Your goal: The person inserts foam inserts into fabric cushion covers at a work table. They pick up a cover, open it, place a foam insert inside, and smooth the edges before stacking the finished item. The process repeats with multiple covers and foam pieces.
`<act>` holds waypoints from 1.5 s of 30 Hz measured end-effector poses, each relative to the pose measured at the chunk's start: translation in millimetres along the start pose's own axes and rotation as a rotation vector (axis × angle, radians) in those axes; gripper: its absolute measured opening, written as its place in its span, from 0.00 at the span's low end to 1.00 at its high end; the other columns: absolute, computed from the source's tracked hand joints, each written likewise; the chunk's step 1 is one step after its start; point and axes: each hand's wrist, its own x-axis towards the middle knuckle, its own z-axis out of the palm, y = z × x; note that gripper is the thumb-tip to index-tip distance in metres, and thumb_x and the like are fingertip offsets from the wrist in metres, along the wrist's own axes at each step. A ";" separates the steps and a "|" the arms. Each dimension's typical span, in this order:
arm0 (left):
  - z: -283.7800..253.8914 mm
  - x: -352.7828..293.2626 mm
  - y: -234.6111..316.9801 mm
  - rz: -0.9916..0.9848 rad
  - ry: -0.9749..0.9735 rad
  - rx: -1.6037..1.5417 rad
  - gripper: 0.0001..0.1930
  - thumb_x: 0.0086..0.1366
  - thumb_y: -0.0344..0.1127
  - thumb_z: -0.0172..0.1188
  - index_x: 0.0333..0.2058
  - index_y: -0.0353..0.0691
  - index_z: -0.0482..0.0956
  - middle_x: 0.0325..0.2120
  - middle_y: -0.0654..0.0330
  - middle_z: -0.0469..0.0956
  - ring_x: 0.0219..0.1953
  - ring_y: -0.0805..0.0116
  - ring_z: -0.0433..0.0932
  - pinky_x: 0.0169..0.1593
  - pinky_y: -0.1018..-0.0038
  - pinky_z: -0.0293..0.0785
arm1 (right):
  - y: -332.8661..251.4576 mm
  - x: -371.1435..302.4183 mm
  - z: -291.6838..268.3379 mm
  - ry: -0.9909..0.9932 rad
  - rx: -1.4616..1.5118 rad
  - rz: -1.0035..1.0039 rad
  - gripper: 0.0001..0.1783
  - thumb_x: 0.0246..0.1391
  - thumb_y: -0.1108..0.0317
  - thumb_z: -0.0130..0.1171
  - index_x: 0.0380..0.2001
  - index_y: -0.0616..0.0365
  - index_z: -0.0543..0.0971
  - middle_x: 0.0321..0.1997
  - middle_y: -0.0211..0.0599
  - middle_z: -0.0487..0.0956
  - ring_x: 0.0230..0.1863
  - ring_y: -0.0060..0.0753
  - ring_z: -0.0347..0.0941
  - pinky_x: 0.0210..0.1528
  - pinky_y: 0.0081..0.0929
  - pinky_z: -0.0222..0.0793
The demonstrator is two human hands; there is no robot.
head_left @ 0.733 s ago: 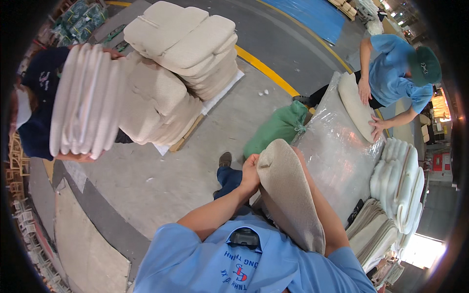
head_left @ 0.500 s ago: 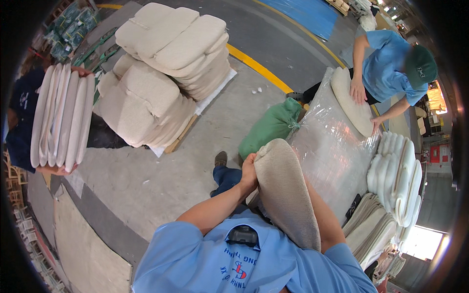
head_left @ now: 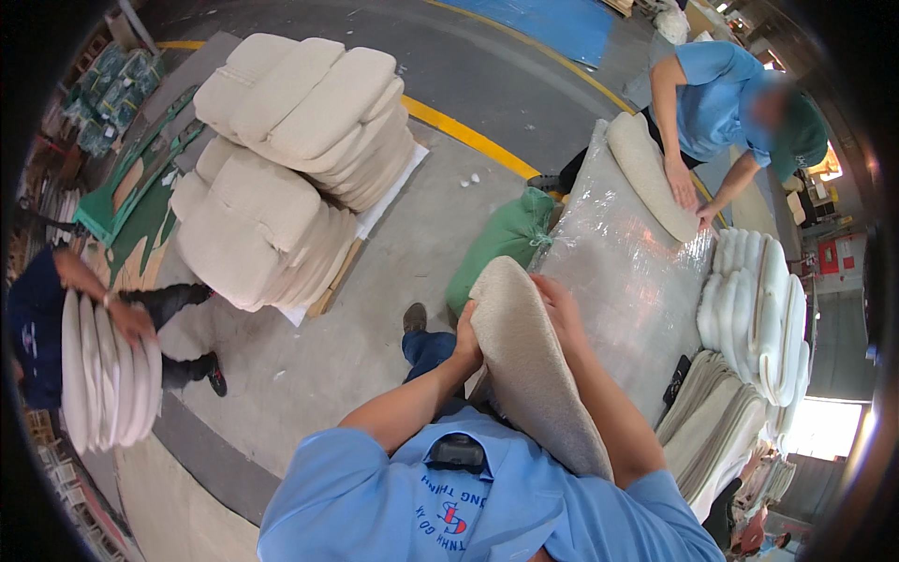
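A beige fabric-covered cushion pad [head_left: 534, 365] stands nearly on end against the person's chest, its rounded top edge pointing away from the body and its lower end hidden behind the blue shirt. The left hand [head_left: 465, 342] presses flat against the pad's left face near the top, fingers wrapped on the edge, and the right hand [head_left: 552, 300] grips the upper right edge, so both hands are clamped on the pad with the pad between them.

Just beyond the pad lies the counter [head_left: 627, 272], wrapped in clear, shiny plastic film. A green sack [head_left: 501, 244] sits on the floor touching the counter's left side. At the far end of the counter a second beige pad [head_left: 646, 173] lies flat, and a co-worker in a blue shirt [head_left: 712, 89] leans over it with a hand [head_left: 682, 183] pressed on its surface.

On the right of the counter a row of white foam pads [head_left: 758, 309] stands on edge, and below it sits a stack of folded beige covers [head_left: 716, 426].

Well apart on the left, on the concrete floor, two tall piles of beige cushions [head_left: 281, 159] rest on a low pallet. At the far left another person in dark clothes [head_left: 37, 328] holds a bundle of white pads [head_left: 108, 375] upright on edge.
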 end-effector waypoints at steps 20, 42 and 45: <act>31.2 58.1 59.9 0.344 -0.781 1.614 0.17 0.64 0.22 0.64 0.53 0.33 0.84 0.49 0.49 0.87 0.53 0.59 0.85 0.56 0.64 0.80 | -92.6 -246.8 -163.1 0.565 -0.034 0.506 0.06 0.59 0.74 0.67 0.37 0.67 0.83 0.30 0.34 0.80 0.32 0.23 0.74 0.36 0.25 0.69; 83.1 101.3 89.8 0.004 -1.425 1.949 0.18 0.74 0.35 0.56 0.58 0.38 0.82 0.54 0.47 0.84 0.60 0.48 0.80 0.65 0.61 0.73 | -116.8 -294.7 -5.6 1.232 -0.273 0.429 0.19 0.37 0.87 0.61 0.33 0.53 0.85 0.52 0.37 0.82 0.57 0.51 0.76 0.53 0.41 0.75; 99.0 100.3 91.5 -0.167 -1.425 2.051 0.18 0.74 0.34 0.56 0.58 0.37 0.82 0.54 0.48 0.84 0.60 0.48 0.80 0.65 0.61 0.73 | -112.4 -299.5 21.6 1.379 -0.222 0.485 0.20 0.37 0.88 0.60 0.33 0.53 0.86 0.53 0.38 0.81 0.58 0.52 0.75 0.53 0.41 0.75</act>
